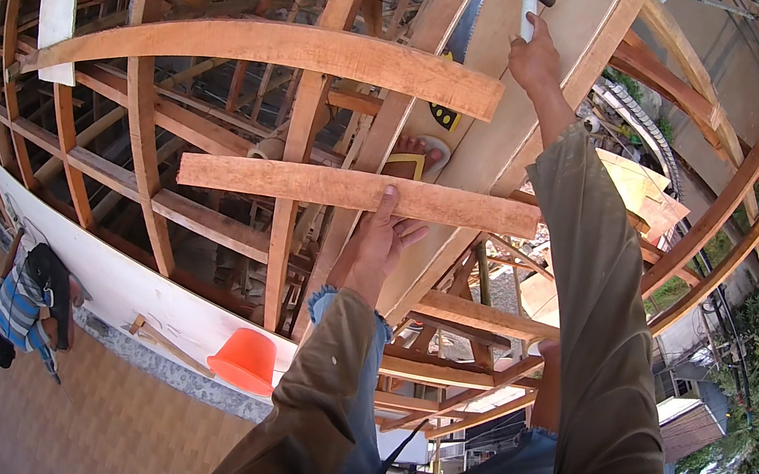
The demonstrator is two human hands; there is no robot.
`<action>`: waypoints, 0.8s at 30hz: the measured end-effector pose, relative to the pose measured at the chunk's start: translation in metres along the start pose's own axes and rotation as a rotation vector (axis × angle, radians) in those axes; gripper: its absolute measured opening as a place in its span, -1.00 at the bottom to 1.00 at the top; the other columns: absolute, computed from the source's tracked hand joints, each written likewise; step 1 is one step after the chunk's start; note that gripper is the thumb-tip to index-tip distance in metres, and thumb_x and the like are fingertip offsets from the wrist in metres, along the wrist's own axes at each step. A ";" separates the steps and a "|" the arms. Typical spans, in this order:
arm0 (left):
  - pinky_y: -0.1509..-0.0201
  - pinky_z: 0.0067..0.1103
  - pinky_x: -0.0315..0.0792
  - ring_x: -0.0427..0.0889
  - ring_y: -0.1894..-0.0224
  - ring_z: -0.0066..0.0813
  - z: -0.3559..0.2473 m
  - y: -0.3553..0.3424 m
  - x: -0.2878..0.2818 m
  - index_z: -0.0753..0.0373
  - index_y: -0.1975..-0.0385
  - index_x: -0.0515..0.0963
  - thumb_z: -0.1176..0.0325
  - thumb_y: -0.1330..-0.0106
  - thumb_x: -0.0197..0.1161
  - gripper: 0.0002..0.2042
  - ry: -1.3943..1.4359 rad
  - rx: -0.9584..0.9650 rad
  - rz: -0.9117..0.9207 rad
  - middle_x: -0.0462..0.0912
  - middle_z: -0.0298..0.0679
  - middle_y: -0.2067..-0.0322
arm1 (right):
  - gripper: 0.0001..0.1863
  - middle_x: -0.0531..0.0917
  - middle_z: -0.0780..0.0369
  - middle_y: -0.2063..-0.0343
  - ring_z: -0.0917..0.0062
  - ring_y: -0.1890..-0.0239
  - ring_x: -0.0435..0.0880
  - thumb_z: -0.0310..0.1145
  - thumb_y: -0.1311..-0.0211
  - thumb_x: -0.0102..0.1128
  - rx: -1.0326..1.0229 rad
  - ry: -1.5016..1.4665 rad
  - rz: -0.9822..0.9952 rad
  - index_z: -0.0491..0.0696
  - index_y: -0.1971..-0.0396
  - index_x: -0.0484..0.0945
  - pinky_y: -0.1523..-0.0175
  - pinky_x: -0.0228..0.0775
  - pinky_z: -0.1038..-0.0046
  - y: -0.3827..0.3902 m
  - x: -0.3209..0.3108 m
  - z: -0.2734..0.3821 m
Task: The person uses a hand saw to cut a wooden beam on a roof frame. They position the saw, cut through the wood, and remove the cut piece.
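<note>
My left hand (379,249) pinches a short, slightly curved length of timber (308,182), thumb on its upper face and fingers beneath. The timber lies crosswise in front of me, above the roof framing. My right hand (536,57) is wrapped around the pale handle of a hammer (531,0), raised with its dark head up. Beyond the timber, a longer curved rafter (281,47) spans the frame. A handsaw (449,82) with a yellow and black handle rests beside the board I stand over, near my sandalled foot (423,151).
Open wooden framing (137,113) stretches left, with gaps showing lower timber and debris. A person in a striped shirt (31,303) is below at left, near an orange plastic container (244,360). Curved rafters (726,227), cables and trees are on the right.
</note>
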State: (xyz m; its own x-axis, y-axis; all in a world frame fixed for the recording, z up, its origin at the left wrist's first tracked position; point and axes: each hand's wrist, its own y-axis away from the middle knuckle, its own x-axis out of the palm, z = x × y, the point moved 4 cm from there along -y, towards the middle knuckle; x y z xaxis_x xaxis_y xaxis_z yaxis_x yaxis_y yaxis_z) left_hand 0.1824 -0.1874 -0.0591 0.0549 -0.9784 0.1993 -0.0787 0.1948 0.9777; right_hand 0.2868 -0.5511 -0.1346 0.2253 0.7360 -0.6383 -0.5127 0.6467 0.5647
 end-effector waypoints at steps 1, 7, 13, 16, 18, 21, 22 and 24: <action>-0.24 -0.15 0.48 0.48 -0.22 -0.24 0.000 -0.003 0.000 0.17 -0.21 0.41 -0.20 -0.38 0.20 -0.38 0.023 0.016 0.014 0.56 -0.18 -0.08 | -0.41 0.59 -0.20 0.10 0.02 -0.04 0.63 -0.38 -0.30 0.09 -0.015 0.005 -0.020 0.07 -0.36 0.32 -0.21 0.43 0.12 -0.001 0.000 0.004; -0.29 -0.13 0.45 0.46 -0.24 -0.23 0.010 0.000 0.006 0.17 -0.21 0.41 -0.13 -0.45 0.16 -0.45 0.131 0.082 -0.057 0.54 -0.20 -0.13 | -0.43 0.61 -0.05 0.02 -0.09 -0.06 0.61 -0.36 -0.32 0.11 0.041 0.399 0.127 0.09 -0.35 0.37 -0.15 0.49 0.11 -0.003 0.032 -0.021; -0.31 -0.11 0.42 0.41 -0.30 -0.19 0.007 0.007 0.011 0.16 -0.25 0.37 -0.13 -0.45 0.15 -0.44 0.128 0.072 -0.062 0.49 -0.18 -0.19 | -0.48 0.46 -0.02 -0.16 0.00 -0.27 0.45 -0.34 -0.34 0.03 -0.165 1.117 0.448 0.07 -0.32 0.44 -0.31 0.15 -0.22 0.016 0.000 0.038; -0.33 -0.09 0.39 0.40 -0.31 -0.18 0.007 0.009 0.012 0.16 -0.27 0.35 -0.13 -0.46 0.13 -0.43 0.134 0.107 -0.060 0.46 -0.17 -0.21 | -0.52 0.36 0.01 -0.26 0.11 -0.37 0.28 -0.30 -0.34 0.01 -0.698 1.648 -0.092 0.02 -0.25 0.48 -0.29 0.08 -0.17 0.039 -0.010 0.047; -0.33 -0.07 0.38 0.39 -0.32 -0.17 0.006 0.005 0.011 0.16 -0.28 0.34 -0.12 -0.47 0.12 -0.43 0.121 0.096 -0.062 0.46 -0.17 -0.21 | -0.50 0.37 0.09 -0.31 0.14 -0.45 0.11 -0.20 -0.36 0.06 -0.672 1.698 0.121 -0.01 -0.25 0.50 -0.30 0.02 -0.12 0.061 0.005 0.037; -0.32 -0.06 0.37 0.40 -0.31 -0.18 0.010 0.007 0.006 0.15 -0.27 0.34 -0.10 -0.47 0.11 -0.45 0.171 0.098 -0.091 0.45 -0.17 -0.21 | -0.50 0.41 0.15 -0.32 0.16 -0.48 0.12 -0.20 -0.37 0.07 -0.411 1.516 0.579 -0.03 -0.26 0.48 -0.35 0.01 -0.12 0.091 0.054 -0.007; -0.32 -0.06 0.37 0.41 -0.30 -0.18 0.010 0.003 0.005 0.15 -0.26 0.34 -0.09 -0.47 0.11 -0.46 0.200 0.109 -0.100 0.46 -0.18 -0.20 | -0.51 0.45 0.14 -0.30 0.18 -0.47 0.17 -0.22 -0.37 0.08 -0.276 1.281 0.726 -0.04 -0.26 0.47 -0.38 0.04 -0.10 0.095 0.068 -0.013; -0.31 -0.06 0.36 0.41 -0.29 -0.18 0.009 0.005 0.007 0.15 -0.23 0.35 -0.03 -0.47 0.12 -0.51 0.190 0.127 -0.147 0.45 -0.19 -0.19 | -0.53 0.57 0.16 -0.14 0.30 -0.27 0.43 -0.42 -0.34 0.06 -0.286 0.910 0.725 -0.06 -0.26 0.46 -0.27 0.26 0.07 0.102 0.099 -0.028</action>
State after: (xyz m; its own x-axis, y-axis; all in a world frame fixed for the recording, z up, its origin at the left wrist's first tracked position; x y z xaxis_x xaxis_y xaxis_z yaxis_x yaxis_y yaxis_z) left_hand 0.1733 -0.1934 -0.0531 0.2598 -0.9626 0.0768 -0.1796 0.0300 0.9833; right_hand 0.2333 -0.4175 -0.1552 -0.8016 0.4248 -0.4206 -0.4697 -0.0125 0.8827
